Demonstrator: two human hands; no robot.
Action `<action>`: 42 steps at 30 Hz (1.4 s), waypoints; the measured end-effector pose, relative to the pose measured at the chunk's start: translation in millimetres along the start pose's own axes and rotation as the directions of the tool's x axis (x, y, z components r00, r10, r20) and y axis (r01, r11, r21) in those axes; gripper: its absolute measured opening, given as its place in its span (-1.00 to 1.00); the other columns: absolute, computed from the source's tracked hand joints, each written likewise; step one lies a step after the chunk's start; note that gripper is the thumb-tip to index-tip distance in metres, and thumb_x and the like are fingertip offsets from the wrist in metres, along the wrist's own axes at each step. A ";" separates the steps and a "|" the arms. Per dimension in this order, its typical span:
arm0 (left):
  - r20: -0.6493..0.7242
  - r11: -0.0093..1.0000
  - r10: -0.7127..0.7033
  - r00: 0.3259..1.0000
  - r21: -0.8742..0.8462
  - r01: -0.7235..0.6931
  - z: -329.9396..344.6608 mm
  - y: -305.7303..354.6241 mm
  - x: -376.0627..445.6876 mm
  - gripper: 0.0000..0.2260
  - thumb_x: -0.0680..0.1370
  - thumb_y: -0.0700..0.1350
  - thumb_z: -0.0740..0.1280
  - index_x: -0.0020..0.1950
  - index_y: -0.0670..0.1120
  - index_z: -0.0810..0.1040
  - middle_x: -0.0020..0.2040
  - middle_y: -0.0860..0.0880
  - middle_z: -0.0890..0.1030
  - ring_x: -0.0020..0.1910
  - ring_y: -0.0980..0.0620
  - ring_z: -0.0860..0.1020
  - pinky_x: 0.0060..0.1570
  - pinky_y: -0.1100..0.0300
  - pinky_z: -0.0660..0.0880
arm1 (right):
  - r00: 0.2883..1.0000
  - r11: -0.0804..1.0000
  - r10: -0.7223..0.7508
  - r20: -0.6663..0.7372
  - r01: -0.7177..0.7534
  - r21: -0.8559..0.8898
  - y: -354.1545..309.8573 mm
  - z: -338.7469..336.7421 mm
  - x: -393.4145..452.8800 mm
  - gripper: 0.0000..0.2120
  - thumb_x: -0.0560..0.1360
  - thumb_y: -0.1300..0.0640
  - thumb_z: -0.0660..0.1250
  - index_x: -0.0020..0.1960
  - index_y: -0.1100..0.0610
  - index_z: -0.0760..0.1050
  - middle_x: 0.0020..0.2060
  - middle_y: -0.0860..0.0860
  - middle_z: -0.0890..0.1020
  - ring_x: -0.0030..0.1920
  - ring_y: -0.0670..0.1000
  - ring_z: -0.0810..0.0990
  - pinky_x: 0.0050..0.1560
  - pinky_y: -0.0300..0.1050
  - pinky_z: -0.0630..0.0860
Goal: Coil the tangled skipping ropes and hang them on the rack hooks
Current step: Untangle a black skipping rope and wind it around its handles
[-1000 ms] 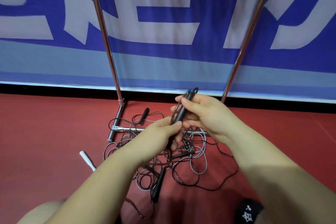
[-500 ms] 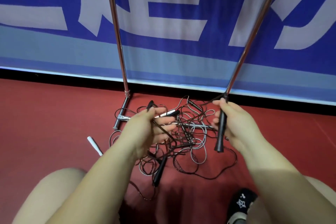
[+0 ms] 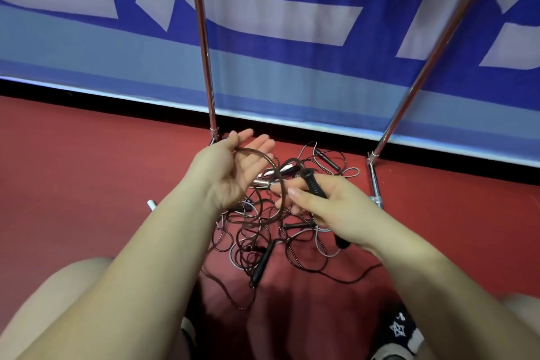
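A tangle of thin skipping ropes [image 3: 263, 240] with black handles lies on the red floor at the foot of the metal rack [image 3: 204, 47]. My right hand [image 3: 330, 210] grips a black handle [image 3: 311, 184], which sticks up between thumb and fingers. From it a dark rope [image 3: 263, 155] loops over my left hand [image 3: 233, 172], which is held palm up with fingers straight, the rope lying across the palm. Another black handle [image 3: 262, 266] rests on the floor below the tangle. No rack hooks are in view.
Two chrome rack poles rise from the floor, the right pole [image 3: 432, 58] slanting. A blue and white banner [image 3: 292, 38] hangs behind. A white handle tip [image 3: 151, 204] shows beside my left forearm. My knees and a dark shoe [image 3: 400, 330] are at the bottom.
My hands have come closer together and higher. My left hand has opened palm up with the rope draped over it. My right hand has brought the handle inward to the left.
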State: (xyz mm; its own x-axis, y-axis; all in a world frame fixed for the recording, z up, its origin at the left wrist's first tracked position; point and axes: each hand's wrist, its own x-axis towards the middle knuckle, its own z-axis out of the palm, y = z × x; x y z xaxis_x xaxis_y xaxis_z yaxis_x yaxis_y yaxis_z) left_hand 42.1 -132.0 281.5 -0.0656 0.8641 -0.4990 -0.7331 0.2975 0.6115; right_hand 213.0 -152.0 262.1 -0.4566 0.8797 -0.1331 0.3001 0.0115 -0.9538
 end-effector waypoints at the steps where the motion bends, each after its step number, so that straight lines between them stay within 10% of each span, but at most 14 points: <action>1: -0.019 1.000 0.026 0.999 -0.006 -0.026 -0.7 0.4 2.6 -0.72 0.68 -0.09 0.06 -0.05 -0.18 0.49 -0.38 -0.13 0.66 -0.45 0.00 0.65 -0.54 0.19 0.54 | 1.000 1.000 -0.007 0.030 0.006 0.015 -1.8 0.0 0.7 -0.82 0.56 0.21 0.28 0.08 0.07 0.61 -0.23 -0.04 0.67 -0.36 -0.28 0.53 -0.37 -0.48 0.37; 7: -0.099 0.993 0.121 0.988 0.017 -0.120 -2.9 -8.2 12.1 -0.74 0.68 -0.07 0.07 -0.05 -0.14 0.49 -0.19 -0.13 0.61 -0.46 0.04 0.64 -0.49 0.22 0.57 | 0.996 0.999 0.019 0.084 -0.022 0.034 -3.9 3.3 4.6 -0.84 0.58 0.23 0.24 0.08 0.09 0.57 -0.26 -0.16 0.64 -0.25 -0.14 0.56 -0.25 -0.28 0.50; 16: -0.027 0.934 0.137 0.990 0.337 -0.120 -3.6 -38.0 12.5 -0.75 0.64 0.06 0.16 0.05 -0.10 0.48 -0.17 -0.10 0.65 -0.32 0.03 0.66 -0.32 0.20 0.62 | 0.966 0.808 0.260 -0.004 -0.215 0.548 -17.2 -16.8 6.3 -0.81 0.60 0.22 0.18 -0.06 0.15 0.57 -0.36 -0.01 0.64 -0.29 0.02 0.67 -0.17 -0.07 0.64; 23: 0.289 0.530 -0.030 0.957 0.816 -0.230 -4.2 -67.5 3.7 -0.64 0.60 0.16 0.15 -0.06 -0.03 0.63 -0.10 -0.01 0.71 -0.06 0.09 0.66 0.03 0.26 0.49 | 0.885 0.587 0.448 -0.124 -0.187 0.788 -19.1 -53.7 9.3 -0.80 0.60 0.21 0.19 -0.10 0.21 0.55 -0.46 0.03 0.60 -0.41 0.03 0.67 -0.34 -0.04 0.62; 27: 0.387 0.345 -0.046 0.921 0.871 -0.348 -12.3 -81.2 9.7 -0.94 0.54 -0.09 0.38 -0.13 0.01 0.59 -0.16 0.02 0.66 -0.12 0.05 0.60 0.11 0.14 0.46 | 0.891 0.541 0.424 -0.161 -0.107 0.834 -19.6 -63.5 11.7 -0.81 0.60 0.24 0.17 -0.10 0.26 0.51 -0.42 0.08 0.64 -0.38 0.08 0.68 -0.35 -0.02 0.62; 31: 0.337 0.499 0.054 0.940 0.806 -0.318 -8.1 -75.8 13.5 -0.85 0.59 -0.27 0.27 -0.13 -0.08 0.53 -0.26 -0.05 0.65 -0.25 -0.07 0.62 -0.07 0.08 0.59 | 0.922 0.607 0.358 -0.151 -0.107 0.788 -18.2 -64.8 13.6 -0.81 0.61 0.22 0.15 -0.01 0.24 0.53 -0.20 0.13 0.70 -0.20 0.08 0.70 -0.17 -0.04 0.65; 35: 0.252 0.725 0.127 0.959 0.636 -0.264 -0.2 -57.6 10.6 -0.91 0.60 -0.23 0.25 -0.09 -0.13 0.50 -0.34 -0.01 0.66 -0.47 0.13 0.60 -0.39 0.32 0.56 | 0.935 0.914 0.310 -0.172 -0.244 0.323 -11.2 -47.6 11.7 -0.79 0.60 0.25 0.15 -0.02 0.10 0.55 -0.05 0.08 0.67 -0.03 -0.01 0.66 0.08 -0.10 0.54; 42: 0.109 0.909 0.188 0.976 0.356 -0.215 1.8 -37.7 8.9 -0.87 0.60 -0.26 0.24 -0.14 -0.14 0.46 -0.35 -0.02 0.68 -0.45 0.12 0.63 -0.42 0.31 0.56 | 0.968 0.962 0.240 0.075 -0.226 -0.153 -1.9 -19.9 3.0 -0.83 0.58 0.13 0.25 0.13 0.08 0.54 0.06 0.03 0.65 0.02 -0.02 0.66 0.15 -0.03 0.53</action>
State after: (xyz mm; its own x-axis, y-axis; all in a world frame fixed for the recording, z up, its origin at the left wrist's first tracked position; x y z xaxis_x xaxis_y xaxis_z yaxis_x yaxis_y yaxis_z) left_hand 70.4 -134.8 255.1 -0.1285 0.9436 -0.3052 -0.4114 0.2293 0.8822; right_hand 227.8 -139.9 269.0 -0.4327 0.8186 -0.3777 0.5202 -0.1155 -0.8462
